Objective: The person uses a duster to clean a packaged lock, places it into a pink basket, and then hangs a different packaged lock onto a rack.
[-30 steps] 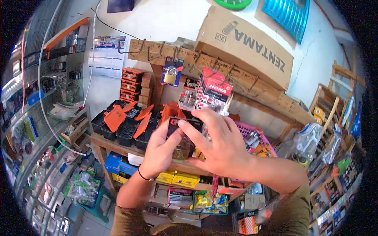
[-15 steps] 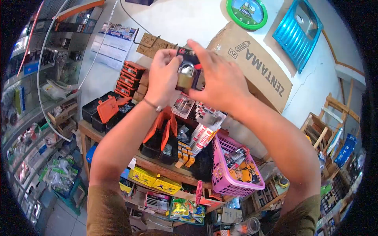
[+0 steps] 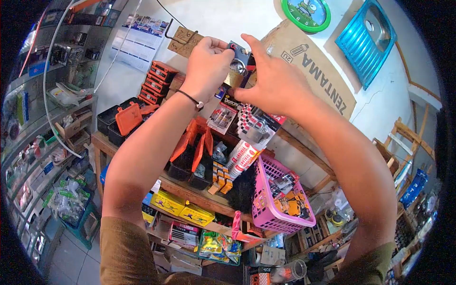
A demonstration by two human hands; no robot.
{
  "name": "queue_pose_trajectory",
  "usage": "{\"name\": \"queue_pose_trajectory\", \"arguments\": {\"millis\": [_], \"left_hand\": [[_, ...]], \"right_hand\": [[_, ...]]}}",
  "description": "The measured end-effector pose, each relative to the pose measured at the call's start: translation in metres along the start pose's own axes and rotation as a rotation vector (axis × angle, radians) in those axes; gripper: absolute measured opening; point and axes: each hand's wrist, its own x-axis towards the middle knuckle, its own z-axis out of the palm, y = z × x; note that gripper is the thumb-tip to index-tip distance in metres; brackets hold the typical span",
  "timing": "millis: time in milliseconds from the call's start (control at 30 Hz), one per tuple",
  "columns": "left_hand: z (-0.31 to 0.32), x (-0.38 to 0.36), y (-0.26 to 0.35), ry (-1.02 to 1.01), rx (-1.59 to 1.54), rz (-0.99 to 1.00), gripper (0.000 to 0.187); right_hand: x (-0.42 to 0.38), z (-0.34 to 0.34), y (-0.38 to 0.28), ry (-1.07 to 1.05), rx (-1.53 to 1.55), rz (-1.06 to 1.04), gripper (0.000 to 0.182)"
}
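High in front of me, my left hand (image 3: 207, 67) is closed, pinching the left edge of a carded padlock (image 3: 236, 73). Its card is dark at the top, and the lock has a brass body and a shiny shackle. On the other side, my right hand (image 3: 280, 88) is spread open, index finger pointing up past the card and thumb right at the pack's lower end. Behind and below the lock hang other blister packs (image 3: 222, 118), next to a pack with a black-and-white check pattern (image 3: 259, 126).
A cardboard box (image 3: 313, 71) leans on the wall behind my right hand. Below stand black bins with orange lids (image 3: 190, 147), sealant tubes (image 3: 243, 156) and a pink basket (image 3: 280, 213) of packets. Shelves (image 3: 33, 156) line the left side.
My hands and the padlock pack have shifted slightly right in view, and the padlock now tilts differently. More of the hanging packs below shows.
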Motion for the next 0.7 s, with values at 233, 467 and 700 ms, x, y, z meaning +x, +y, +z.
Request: {"name": "queue_pose_trajectory", "arguments": {"millis": [233, 467, 700], "left_hand": [[0.001, 0.004, 0.014, -0.031, 0.246, 0.009, 0.021], [-0.001, 0.003, -0.002, -0.037, 0.311, 0.068, 0.022], [-0.013, -0.007, -0.04, -0.023, 0.269, -0.072, 0.017]], "right_hand": [[0.007, 0.006, 0.009, 0.044, 0.201, -0.007, 0.079], [0.01, 0.007, 0.013, -0.02, 0.185, -0.041, 0.08], [0.004, 0.026, -0.018, -0.049, -0.068, 0.011, 0.07]]}}
